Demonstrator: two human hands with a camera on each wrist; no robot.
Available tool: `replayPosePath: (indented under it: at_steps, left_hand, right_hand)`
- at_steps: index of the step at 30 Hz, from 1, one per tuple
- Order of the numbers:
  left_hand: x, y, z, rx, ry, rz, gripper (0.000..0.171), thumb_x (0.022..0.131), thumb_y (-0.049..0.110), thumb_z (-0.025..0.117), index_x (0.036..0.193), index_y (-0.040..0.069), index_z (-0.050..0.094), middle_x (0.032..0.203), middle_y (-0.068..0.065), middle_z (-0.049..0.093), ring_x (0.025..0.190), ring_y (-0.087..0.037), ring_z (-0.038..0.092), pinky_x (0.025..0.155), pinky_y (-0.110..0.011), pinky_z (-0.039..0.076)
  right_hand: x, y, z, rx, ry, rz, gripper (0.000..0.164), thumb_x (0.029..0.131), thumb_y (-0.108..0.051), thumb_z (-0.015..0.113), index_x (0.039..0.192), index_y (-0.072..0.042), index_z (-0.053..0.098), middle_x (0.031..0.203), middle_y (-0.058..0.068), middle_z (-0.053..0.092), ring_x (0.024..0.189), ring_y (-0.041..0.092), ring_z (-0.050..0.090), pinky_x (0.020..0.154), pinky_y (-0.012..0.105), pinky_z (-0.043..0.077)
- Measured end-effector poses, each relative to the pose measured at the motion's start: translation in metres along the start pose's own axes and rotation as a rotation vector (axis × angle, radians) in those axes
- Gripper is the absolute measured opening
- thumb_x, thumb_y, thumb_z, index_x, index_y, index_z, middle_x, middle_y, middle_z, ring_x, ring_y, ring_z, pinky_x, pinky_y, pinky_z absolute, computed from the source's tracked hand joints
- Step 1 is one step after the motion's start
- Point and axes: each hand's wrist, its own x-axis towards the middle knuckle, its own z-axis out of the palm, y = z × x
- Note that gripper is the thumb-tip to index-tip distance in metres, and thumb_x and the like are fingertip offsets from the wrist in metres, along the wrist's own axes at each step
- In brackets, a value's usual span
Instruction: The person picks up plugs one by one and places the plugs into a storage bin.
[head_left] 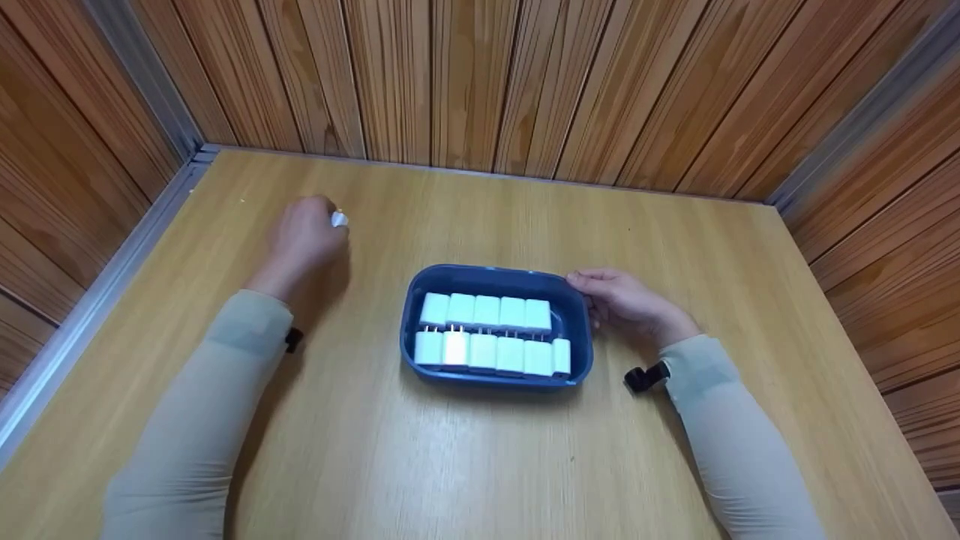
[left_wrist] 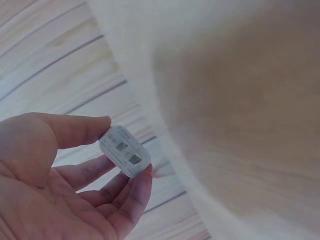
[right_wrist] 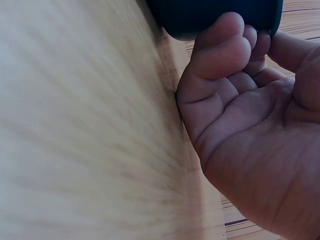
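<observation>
My left hand point(head_left: 306, 229) is over the table at the left, away from the tub, and pinches a small white charger plug point(left_wrist: 125, 151) between thumb and fingers. The plug's printed end face, with two small rectangular shapes on it, shows in the left wrist view. A dark blue tub point(head_left: 495, 383) sits mid-table. Inside it, several white charger plugs point(head_left: 484, 351) stand in two rows, metal prongs visible on the front row. My right hand point(head_left: 626, 301) grips the tub's back right corner, thumb on the rim and curled fingers point(right_wrist: 220, 55) against the outer wall.
The tub stands on a light wooden table point(head_left: 360, 457). Wood-plank walls point(head_left: 472, 82) close off the back and both sides, with a metal strip point(head_left: 97, 300) along the left edge. Beside the right cuff sits a black wrist camera point(head_left: 646, 377).
</observation>
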Motion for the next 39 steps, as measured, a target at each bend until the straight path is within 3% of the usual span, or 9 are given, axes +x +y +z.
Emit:
replayPosePath:
  at_steps: [8,19,26,39]
  left_hand:
    - [-0.007,0.036,-0.001,-0.085,-0.008,-0.027,0.048,0.110,0.026,0.066,0.151,0.000,0.060,0.140,-0.022,0.063,0.124,-0.040,0.060,0.109,-0.060,0.051]
    - [-0.018,0.071,0.003,-0.119,0.034,0.023,0.049,0.108,0.024,0.073,0.153,0.007,0.063,0.147,-0.017,0.065,0.126,-0.033,0.064,0.109,-0.052,0.056]
    - [-0.028,0.086,0.009,-0.168,0.044,0.086,0.047,0.108,0.022,0.075,0.151,0.007,0.065,0.146,-0.015,0.065,0.127,-0.031,0.065,0.106,-0.048,0.058]
    - [-0.047,0.110,0.016,-0.214,0.066,0.249,0.044,0.105,0.020,0.080,0.145,0.005,0.068,0.133,-0.013,0.069,0.114,-0.025,0.067,0.096,-0.041,0.062]
  right_hand:
    - [-0.002,0.000,0.000,-0.012,0.018,0.008,0.043,0.116,-0.047,0.059,0.111,-0.008,0.075,0.084,0.002,0.063,0.074,0.022,0.059,0.069,0.029,0.050]
    - [-0.002,0.000,0.000,0.000,0.028,0.012,0.043,0.113,-0.049,0.064,0.109,-0.007,0.075,0.083,0.002,0.063,0.072,0.022,0.059,0.069,0.029,0.050]
    - [-0.002,0.000,-0.002,-0.021,0.010,-0.004,0.046,0.115,-0.050,0.060,0.112,-0.006,0.074,0.085,0.003,0.064,0.073,0.021,0.059,0.069,0.030,0.049]
    - [0.001,0.000,-0.001,-0.044,-0.014,-0.025,0.039,0.118,-0.045,0.056,0.106,-0.011,0.071,0.085,0.001,0.065,0.073,0.019,0.060,0.066,0.030,0.050]
